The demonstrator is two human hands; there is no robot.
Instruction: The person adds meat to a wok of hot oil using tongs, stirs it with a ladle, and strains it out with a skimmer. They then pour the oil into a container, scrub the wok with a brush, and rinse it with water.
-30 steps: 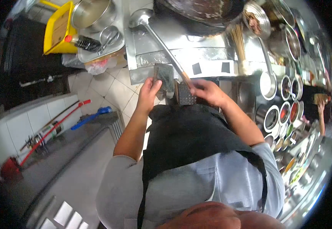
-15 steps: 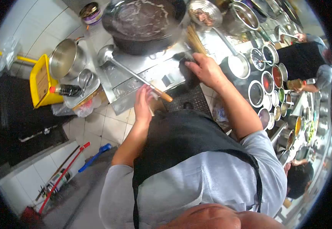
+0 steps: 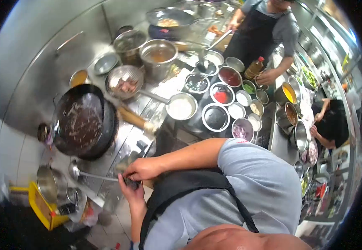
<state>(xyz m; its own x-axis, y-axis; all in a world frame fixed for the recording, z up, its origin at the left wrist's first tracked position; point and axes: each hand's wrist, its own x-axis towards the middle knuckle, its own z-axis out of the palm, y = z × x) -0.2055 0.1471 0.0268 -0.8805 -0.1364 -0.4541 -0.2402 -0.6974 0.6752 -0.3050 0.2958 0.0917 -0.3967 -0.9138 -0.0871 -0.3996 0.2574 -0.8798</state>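
Head view has swung since 0.5 s ago: the wok [image 3: 83, 121] sat at the top of the frame, now it is at the left. A co-worker [image 3: 264, 25], then at the right edge, now stands at the top.

Right hand [image 3: 144, 168]: was out by the chopsticks at the bench [image 3: 118, 146] edge, well apart from the left. Now drawn back, fingers curled down over the near end of the ladle [image 3: 73, 170] handle, on a small dark thing there (handle end or cloth, cannot tell).

Left hand [image 3: 130, 192]: was beside the handle, palm down. Now under the same spot, cupped upward, touching the right hand. Its grip is hidden.

Ladle: lies on the bench as before, bowl just beside the wok rim, handle running to the two hands.

Strainer [image 3: 124, 79] with meat sits beyond the wok, and round seasoning bowls [image 3: 216, 117] stand to its right.
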